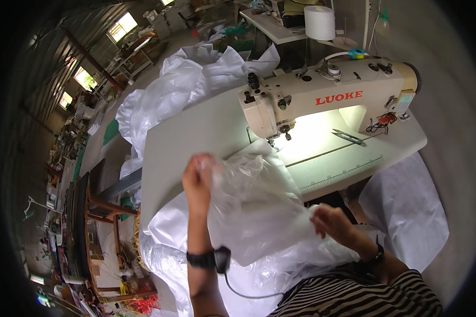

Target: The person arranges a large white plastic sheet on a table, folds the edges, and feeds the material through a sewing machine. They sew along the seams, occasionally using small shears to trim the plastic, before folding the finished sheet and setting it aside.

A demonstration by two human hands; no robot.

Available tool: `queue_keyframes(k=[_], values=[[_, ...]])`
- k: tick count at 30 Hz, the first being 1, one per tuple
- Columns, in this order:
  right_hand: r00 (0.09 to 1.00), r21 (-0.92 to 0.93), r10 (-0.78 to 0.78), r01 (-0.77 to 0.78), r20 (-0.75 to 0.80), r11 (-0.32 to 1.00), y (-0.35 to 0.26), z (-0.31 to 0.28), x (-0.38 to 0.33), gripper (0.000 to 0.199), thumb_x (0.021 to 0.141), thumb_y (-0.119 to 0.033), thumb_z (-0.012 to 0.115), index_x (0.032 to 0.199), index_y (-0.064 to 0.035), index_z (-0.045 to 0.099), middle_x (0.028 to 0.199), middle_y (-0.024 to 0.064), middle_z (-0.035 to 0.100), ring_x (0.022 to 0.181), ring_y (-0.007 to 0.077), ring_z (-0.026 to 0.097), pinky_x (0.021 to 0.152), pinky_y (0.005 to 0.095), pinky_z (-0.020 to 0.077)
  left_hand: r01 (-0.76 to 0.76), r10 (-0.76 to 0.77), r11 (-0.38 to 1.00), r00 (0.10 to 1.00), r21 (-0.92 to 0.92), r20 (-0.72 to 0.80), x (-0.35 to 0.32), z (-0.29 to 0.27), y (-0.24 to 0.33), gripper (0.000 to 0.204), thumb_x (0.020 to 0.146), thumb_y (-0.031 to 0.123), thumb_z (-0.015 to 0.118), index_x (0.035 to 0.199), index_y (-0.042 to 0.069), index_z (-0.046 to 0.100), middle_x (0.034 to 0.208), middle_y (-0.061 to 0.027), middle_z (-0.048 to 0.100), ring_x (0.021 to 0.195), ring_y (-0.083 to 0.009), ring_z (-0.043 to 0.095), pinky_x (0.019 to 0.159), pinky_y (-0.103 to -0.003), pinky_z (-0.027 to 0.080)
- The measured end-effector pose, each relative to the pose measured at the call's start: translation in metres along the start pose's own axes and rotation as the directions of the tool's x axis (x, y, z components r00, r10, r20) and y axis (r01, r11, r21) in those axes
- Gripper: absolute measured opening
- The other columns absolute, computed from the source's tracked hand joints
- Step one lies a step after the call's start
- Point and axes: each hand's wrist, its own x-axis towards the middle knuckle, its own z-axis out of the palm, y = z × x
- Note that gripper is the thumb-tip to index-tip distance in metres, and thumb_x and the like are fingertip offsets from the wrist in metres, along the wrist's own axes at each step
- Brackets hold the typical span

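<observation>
My left hand (pixel 197 179) is raised over the left part of the sewing table, fingers closed on the edge of a thin clear plastic sheet (pixel 243 193); the fingertips are smeared by motion. From there the sheet stretches across to my right hand (pixel 334 226), whose curled fingers pinch its other side near the table's front edge. Under the film lies white fabric (pixel 269 164), its far tip close to the needle area of the sewing machine (pixel 322 95). More white material (pixel 195 274) spills over my lap.
Thread snips (pixel 348 138) lie on the table under the machine's lit arm. Beyond the table's left side is a big heap of white sheeting (pixel 169 90). White fabric (pixel 404 211) hangs at the right. A thread cone (pixel 320 24) stands behind, and a wooden stool (pixel 108 216) at left.
</observation>
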Motion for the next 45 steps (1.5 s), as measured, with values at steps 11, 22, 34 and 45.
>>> queue_keyframes(k=[11, 22, 34, 45], values=[[0.954, -0.383, 0.034, 0.087, 0.299, 0.920, 0.050, -0.029, -0.052, 0.033, 0.088, -0.028, 0.067, 0.107, 0.0001, 0.064, 0.099, 0.0185, 0.066, 0.095, 0.0356, 0.065, 0.081, 0.0419, 0.0516, -0.002, -0.007, 0.603, 1.000, 0.798, 0.009, 0.009, 0.029, -0.108, 0.022, 0.084, 0.029, 0.071, 0.082, 0.007, 0.065, 0.070, -0.0100, 0.066, 0.065, -0.0308, 0.065, 0.063, -0.044, 0.051], [0.972, -0.063, 0.132, -0.122, 0.197, 0.991, 0.051, 0.052, 0.043, 0.057, 0.089, -0.054, 0.062, 0.109, -0.0009, 0.069, 0.097, 0.0176, 0.069, 0.090, 0.0298, 0.066, 0.083, 0.0376, 0.0509, -0.514, 0.335, 0.373, 0.851, 0.772, 0.405, -0.004, 0.042, -0.071, 0.026, 0.078, 0.016, 0.074, 0.102, 0.011, 0.065, 0.115, -0.0038, 0.065, 0.103, -0.0240, 0.062, 0.083, -0.040, 0.049], [0.998, -0.135, 0.045, -0.039, 0.040, 0.990, 0.029, 0.002, 0.033, 0.043, 0.089, -0.044, 0.065, 0.102, -0.0037, 0.071, 0.089, 0.0131, 0.072, 0.081, 0.0280, 0.069, 0.076, 0.0339, 0.0526, -0.489, 0.004, 0.521, 0.821, 0.699, 0.571, -0.049, 0.073, -0.045, 0.052, 0.087, 0.027, 0.068, 0.135, 0.013, 0.053, 0.148, -0.0092, 0.044, 0.140, -0.0296, 0.037, 0.115, -0.054, 0.026], [0.991, 0.448, 0.130, -0.132, 0.037, 0.884, 0.062, 0.032, 0.021, 0.030, 0.087, -0.017, 0.068, 0.109, 0.0024, 0.060, 0.076, 0.0070, 0.058, 0.070, 0.0084, 0.052, 0.065, 0.0259, 0.0454, -0.544, 0.114, 0.454, 0.821, 0.706, 0.559, -0.012, 0.088, -0.057, 0.035, 0.082, 0.015, 0.068, 0.117, 0.012, 0.064, 0.126, -0.0021, 0.063, 0.109, -0.0217, 0.061, 0.100, -0.046, 0.040]])
